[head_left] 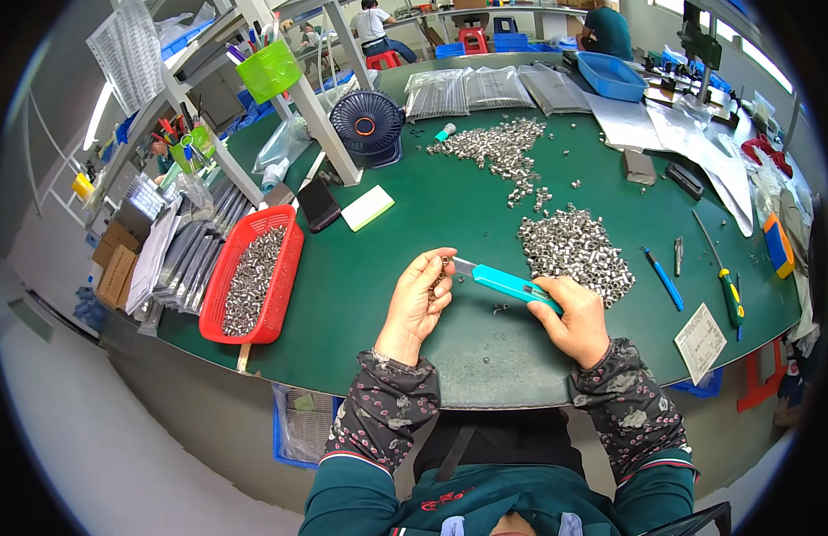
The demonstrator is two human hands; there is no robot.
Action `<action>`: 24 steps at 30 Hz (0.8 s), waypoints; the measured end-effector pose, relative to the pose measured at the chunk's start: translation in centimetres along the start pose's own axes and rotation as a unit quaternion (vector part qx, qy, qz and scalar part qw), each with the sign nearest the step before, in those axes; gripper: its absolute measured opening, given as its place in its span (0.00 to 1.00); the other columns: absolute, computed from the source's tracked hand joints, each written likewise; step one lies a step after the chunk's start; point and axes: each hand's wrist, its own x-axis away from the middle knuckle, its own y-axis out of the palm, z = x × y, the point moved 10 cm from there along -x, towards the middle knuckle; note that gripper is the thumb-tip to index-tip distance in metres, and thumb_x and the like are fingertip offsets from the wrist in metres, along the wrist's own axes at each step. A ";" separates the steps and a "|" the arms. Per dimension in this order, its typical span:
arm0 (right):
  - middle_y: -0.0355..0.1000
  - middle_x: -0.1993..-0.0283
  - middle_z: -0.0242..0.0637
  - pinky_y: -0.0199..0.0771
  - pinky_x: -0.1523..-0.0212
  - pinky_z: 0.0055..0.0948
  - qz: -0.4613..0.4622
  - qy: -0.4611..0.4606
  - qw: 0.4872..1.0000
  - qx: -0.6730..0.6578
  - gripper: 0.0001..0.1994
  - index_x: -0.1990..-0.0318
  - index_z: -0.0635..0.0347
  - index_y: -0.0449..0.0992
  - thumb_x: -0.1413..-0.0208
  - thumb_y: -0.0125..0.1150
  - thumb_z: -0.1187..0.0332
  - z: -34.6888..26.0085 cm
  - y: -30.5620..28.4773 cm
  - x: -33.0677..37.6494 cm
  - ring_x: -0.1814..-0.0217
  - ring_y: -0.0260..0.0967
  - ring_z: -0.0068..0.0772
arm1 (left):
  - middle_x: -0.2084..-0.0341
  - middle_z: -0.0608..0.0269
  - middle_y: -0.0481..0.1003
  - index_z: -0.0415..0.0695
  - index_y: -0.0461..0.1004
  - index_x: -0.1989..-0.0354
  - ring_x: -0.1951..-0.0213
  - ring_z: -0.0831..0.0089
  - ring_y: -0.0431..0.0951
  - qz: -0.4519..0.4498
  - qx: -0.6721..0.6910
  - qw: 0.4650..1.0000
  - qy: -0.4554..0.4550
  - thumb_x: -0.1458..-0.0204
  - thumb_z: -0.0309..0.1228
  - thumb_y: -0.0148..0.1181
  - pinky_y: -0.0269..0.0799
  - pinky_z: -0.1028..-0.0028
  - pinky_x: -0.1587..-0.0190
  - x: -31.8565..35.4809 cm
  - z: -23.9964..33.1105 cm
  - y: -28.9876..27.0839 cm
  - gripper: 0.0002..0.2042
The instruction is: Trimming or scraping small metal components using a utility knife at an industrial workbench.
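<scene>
My left hand (414, 304) is closed around a few small metal rings (439, 279), held up over the front of the green table. In my right hand (570, 317) is a utility knife (508, 283) with a turquoise handle. Its blade points left and meets the rings at my left fingertips; whether it touches one is too small to tell. Just beyond my right hand lies a dense pile of short metal rings (575, 250). Farther back a looser spread of the same rings (499, 147) covers the table.
A red basket (293, 259) of metal parts stands at the left edge, near a phone (318, 205) and a small fan (367, 125). Rightward lie a blue pen-like tool (664, 281), a screwdriver (728, 290) and a paper label (700, 342). A blue tray (612, 76) sits behind.
</scene>
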 end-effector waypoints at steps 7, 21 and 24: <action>0.66 0.78 0.37 0.64 0.77 0.32 -0.021 0.013 1.000 -0.016 0.11 0.66 0.58 0.72 0.55 0.57 0.63 0.5 0.5 0.2 0.78 0.66 0.39 | 0.78 0.67 0.66 0.40 0.68 0.64 0.83 0.87 0.58 0.003 0.001 1.000 0.001 0.47 0.28 0.48 0.49 0.89 0.89 0.0 -0.1 -0.2 0.06; 0.63 0.79 0.36 0.62 0.80 0.31 0.043 -0.009 0.999 0.012 0.11 0.67 0.58 0.72 0.59 0.60 0.65 -0.3 -1.3 -0.1 0.80 0.64 0.37 | 0.81 0.67 0.65 0.41 0.68 0.68 0.87 0.87 0.55 0.026 -0.043 0.999 -0.005 0.46 0.33 0.48 0.46 0.88 0.90 -0.1 -0.3 -1.0 0.08; 0.63 0.79 0.36 0.62 0.80 0.32 0.027 -0.017 0.999 0.024 0.11 0.66 0.58 0.71 0.59 0.60 0.65 -0.5 -0.9 0.0 0.80 0.64 0.37 | 0.78 0.66 0.65 0.39 0.67 0.64 0.85 0.87 0.56 0.013 -0.012 1.000 0.005 0.46 0.31 0.46 0.47 0.88 0.89 -0.1 0.1 -0.4 0.08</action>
